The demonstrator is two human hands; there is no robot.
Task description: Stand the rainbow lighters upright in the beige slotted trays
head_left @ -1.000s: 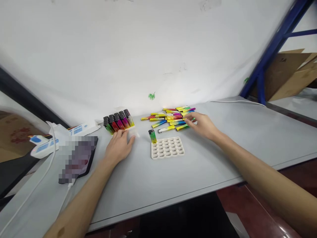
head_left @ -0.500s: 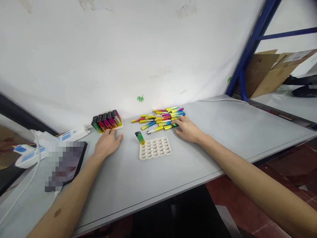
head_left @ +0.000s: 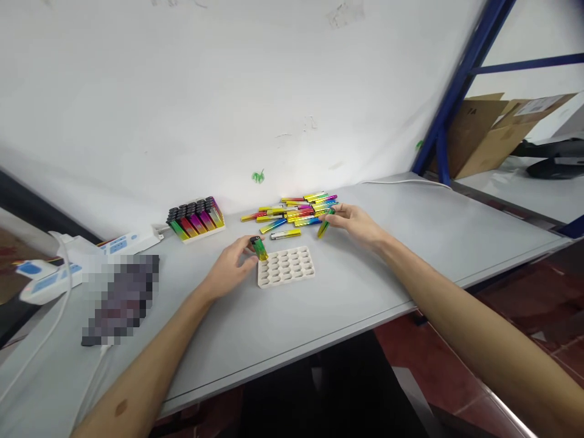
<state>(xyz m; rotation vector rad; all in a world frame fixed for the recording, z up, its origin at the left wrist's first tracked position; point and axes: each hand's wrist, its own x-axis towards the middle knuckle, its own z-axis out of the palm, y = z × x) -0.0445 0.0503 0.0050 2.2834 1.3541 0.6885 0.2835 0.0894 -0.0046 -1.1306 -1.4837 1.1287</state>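
My left hand (head_left: pixel 232 266) is at the left corner of a white tray (head_left: pixel 287 280) with rows of slots. Its thumb and fingers close around a green and yellow lighter (head_left: pixel 260 248) with a black top, which stands tilted in the corner slot. Between the fingertips of my right hand (head_left: pixel 353 222) is another green and yellow lighter (head_left: pixel 324 226), held slanting above the table. Just left of it lies a pile of shiny multicoloured lighters (head_left: pixel 298 212). A single yellow lighter (head_left: pixel 286 234) rests in front of the pile.
A filled tray of upright lighters (head_left: pixel 195 220) stands at the back left by the wall. White power strips (head_left: pixel 121 243), cables and a blurred dark device (head_left: pixel 123 298) lie on the left. A blue frame (head_left: pixel 440 134) and cardboard boxes (head_left: pixel 497 131) are at the right.
My left hand has moved right from beside the filled tray to the lighter in the slotted tray. My right hand has lifted a green lighter from the pile and turned it more upright.
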